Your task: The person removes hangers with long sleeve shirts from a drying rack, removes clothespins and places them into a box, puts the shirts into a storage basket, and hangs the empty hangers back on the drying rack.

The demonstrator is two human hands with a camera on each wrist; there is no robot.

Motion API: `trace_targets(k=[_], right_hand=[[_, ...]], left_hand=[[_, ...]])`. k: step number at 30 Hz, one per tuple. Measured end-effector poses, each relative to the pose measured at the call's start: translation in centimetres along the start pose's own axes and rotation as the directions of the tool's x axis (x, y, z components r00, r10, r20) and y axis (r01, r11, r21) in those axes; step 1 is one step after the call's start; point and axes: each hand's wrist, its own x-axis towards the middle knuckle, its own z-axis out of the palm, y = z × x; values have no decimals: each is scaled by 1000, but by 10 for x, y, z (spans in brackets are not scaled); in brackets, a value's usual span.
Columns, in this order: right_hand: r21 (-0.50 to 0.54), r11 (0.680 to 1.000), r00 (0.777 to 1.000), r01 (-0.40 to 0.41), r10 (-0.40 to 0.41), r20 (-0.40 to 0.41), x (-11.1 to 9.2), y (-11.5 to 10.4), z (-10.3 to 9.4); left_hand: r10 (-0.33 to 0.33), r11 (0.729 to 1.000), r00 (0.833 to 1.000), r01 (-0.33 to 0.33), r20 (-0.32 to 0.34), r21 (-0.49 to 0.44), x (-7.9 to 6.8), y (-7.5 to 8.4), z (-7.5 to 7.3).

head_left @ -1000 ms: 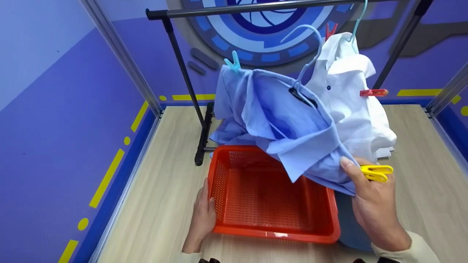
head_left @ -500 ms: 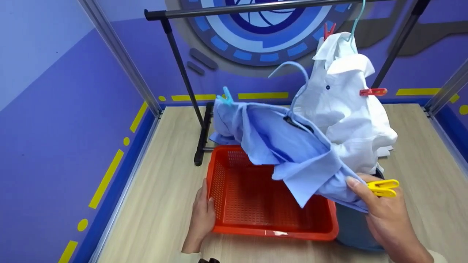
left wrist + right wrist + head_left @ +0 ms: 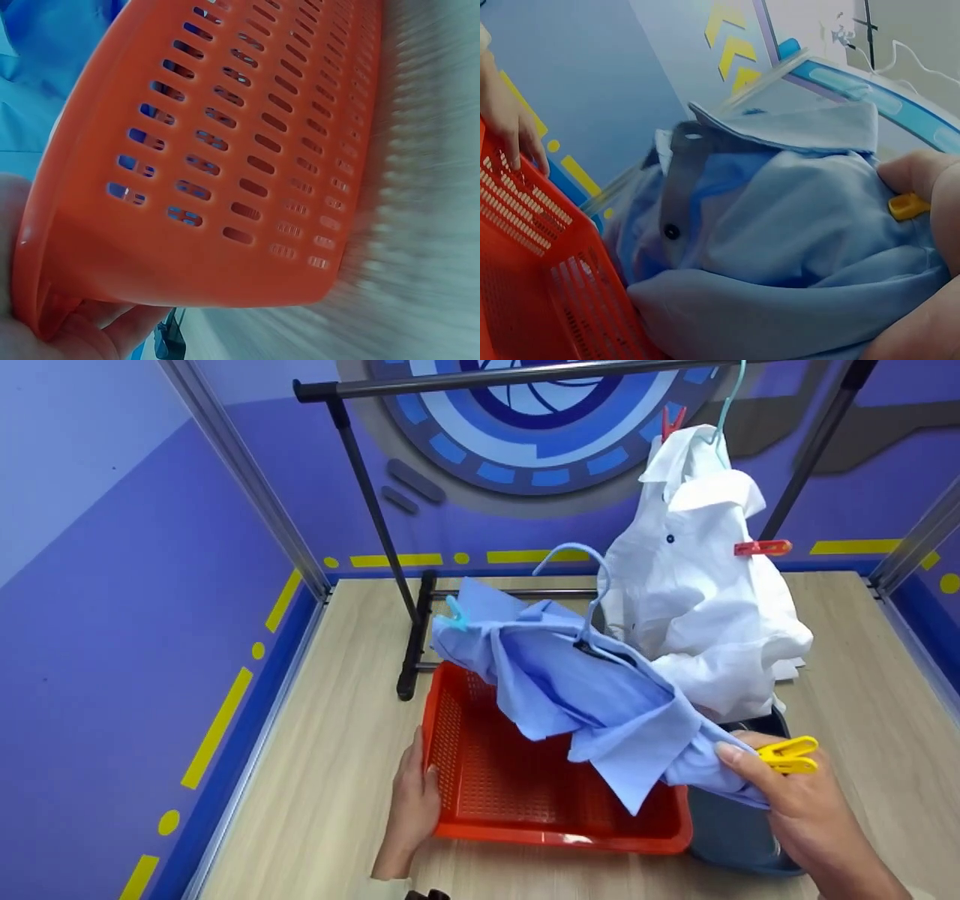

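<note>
My left hand (image 3: 415, 806) grips the left rim of a red perforated plastic basket (image 3: 570, 838), its fingers curled under the rim in the left wrist view. Between thumb and fingers my right hand (image 3: 802, 802) pinches one shoulder of a light blue collared shirt (image 3: 637, 742). The shirt slants over the basket on a blue hanger, whose hook (image 3: 576, 546) stands up free of the rack. A light blue clothespin (image 3: 454, 615) clips its far shoulder. A yellow clothespin (image 3: 791, 755) sticks out beside my right thumb. The shirt covers much of the basket's inside.
A white shirt (image 3: 694, 577) with red clothespins (image 3: 763, 548) hangs from the black rack's bar (image 3: 487, 379) at the back right. A dark blue-grey basin (image 3: 731, 825) stands right of the basket. A rack leg (image 3: 373, 502) rises behind it on the left.
The blue shirt and its hanger have come down toward the basket, the hook dropping well below the bar. My right hand has moved down and right. The left hand keeps its place.
</note>
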Motion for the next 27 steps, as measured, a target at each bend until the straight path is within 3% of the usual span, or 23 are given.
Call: trace_targets(k=[8,12,18,27], right_hand=[[-109,993,997,-45,51,55,9,8,-7],[-88,994,995,-62,68,69,12,11,-8],[-5,1000,999,-22,22,34,17,19,-4],[-57,998,999,-27,29,38,22,23,-1]], left_hand=[[-19,1000,1000,19,-6,-12,1,0,0],[-52,997,999,52,2,-58,1,-1,-1],[-96,984,995,99,24,-149,2,-3,-5],[-100,989,995,102,17,-104,2,1,-8]])
